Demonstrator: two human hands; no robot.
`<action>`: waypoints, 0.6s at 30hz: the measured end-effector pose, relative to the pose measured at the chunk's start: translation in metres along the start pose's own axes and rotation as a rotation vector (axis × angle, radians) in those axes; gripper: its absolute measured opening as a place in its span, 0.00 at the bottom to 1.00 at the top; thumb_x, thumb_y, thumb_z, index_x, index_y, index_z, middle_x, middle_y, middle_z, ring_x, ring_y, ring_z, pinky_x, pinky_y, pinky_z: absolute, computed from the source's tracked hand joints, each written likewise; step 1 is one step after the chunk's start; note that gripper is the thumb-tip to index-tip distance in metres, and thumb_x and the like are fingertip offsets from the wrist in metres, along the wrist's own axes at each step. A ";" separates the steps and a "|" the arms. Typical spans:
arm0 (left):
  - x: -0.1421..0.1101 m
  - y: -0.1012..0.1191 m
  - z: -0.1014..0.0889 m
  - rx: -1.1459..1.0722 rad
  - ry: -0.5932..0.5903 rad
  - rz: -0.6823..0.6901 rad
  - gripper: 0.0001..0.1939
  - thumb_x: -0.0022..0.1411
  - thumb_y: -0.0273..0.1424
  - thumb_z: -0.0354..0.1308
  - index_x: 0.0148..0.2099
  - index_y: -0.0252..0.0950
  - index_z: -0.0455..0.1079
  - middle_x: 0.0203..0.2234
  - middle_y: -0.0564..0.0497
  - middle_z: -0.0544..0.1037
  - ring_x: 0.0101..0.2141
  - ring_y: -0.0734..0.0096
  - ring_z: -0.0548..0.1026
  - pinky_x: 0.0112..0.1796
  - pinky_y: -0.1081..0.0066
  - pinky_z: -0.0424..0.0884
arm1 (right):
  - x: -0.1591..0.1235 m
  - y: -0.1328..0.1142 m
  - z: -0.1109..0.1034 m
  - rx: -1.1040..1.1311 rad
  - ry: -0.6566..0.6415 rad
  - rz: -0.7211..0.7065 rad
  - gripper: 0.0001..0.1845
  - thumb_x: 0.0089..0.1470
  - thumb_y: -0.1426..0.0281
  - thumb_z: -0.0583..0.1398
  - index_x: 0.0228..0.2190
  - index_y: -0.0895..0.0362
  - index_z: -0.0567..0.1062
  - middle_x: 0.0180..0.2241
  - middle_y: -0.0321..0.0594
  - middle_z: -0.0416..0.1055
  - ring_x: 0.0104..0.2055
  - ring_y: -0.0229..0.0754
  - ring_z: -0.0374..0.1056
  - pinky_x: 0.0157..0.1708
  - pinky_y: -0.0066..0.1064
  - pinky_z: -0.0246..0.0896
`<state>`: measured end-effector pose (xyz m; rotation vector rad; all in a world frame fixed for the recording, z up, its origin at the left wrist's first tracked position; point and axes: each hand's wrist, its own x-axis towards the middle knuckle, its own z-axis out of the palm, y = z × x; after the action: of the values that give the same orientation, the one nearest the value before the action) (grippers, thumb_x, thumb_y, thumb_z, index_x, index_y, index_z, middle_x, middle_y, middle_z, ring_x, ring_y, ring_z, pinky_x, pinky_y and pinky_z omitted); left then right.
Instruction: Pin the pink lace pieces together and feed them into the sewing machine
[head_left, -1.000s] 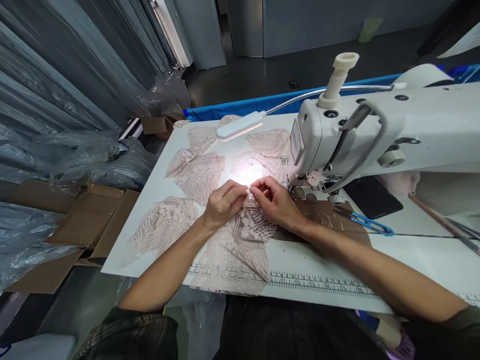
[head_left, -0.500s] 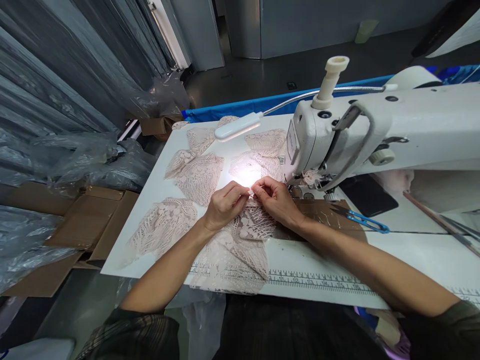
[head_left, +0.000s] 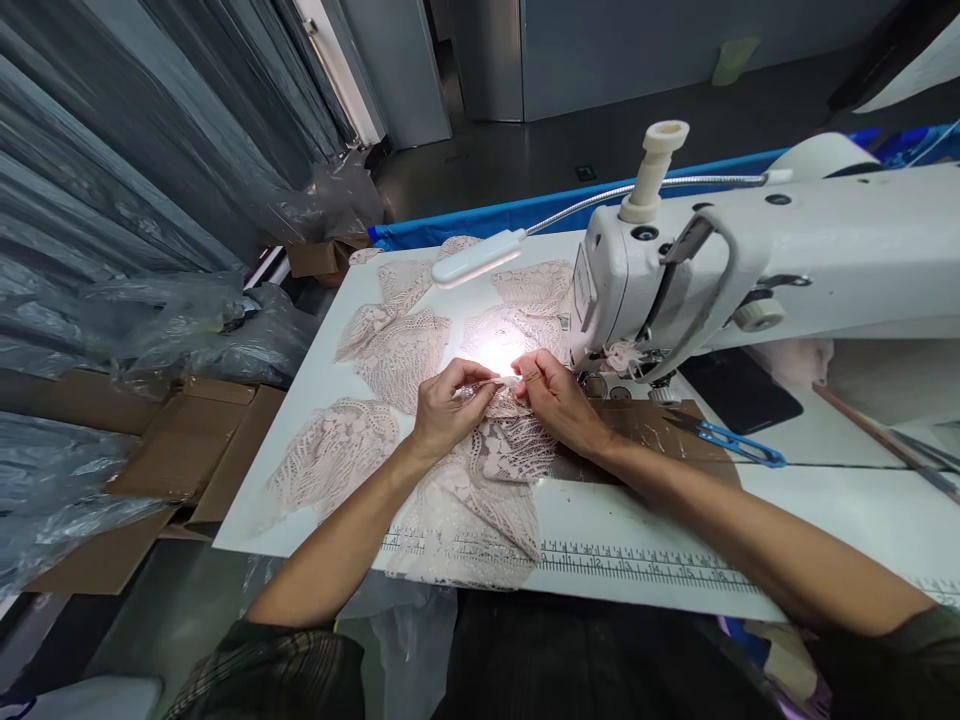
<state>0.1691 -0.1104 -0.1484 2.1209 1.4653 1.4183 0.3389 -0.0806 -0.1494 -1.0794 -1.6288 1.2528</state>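
Where the lamp (head_left: 478, 260) glows near the frame's middle, I see the left hand (head_left: 448, 412) pinching the lace cloth (head_left: 516, 448) between thumb and fingers. The right hand (head_left: 561, 405) curls against its edge, though I cannot tell whether those fingertips grip; the sewing machine (head_left: 750, 255) fills the frame's right, blue-handled scissors (head_left: 742, 444) below.

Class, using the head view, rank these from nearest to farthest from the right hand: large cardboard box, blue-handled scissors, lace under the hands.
1. Lace: under and left of the right hand.
2. Blue-handled scissors: to the hand's right.
3. Large cardboard box: far left, beyond the table's edge.
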 end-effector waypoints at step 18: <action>0.010 0.013 -0.009 -0.555 -0.214 -0.676 0.25 0.51 0.37 0.69 0.47 0.35 0.64 0.28 0.53 0.77 0.27 0.74 0.76 0.28 0.76 0.69 | -0.005 0.006 -0.003 -0.550 0.023 -0.619 0.12 0.59 0.72 0.53 0.46 0.57 0.67 0.41 0.47 0.68 0.44 0.48 0.64 0.43 0.40 0.58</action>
<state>0.1703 -0.1111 -0.1299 1.2307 1.3156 1.1124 0.3443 -0.0832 -0.1550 -0.7791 -2.1307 0.3949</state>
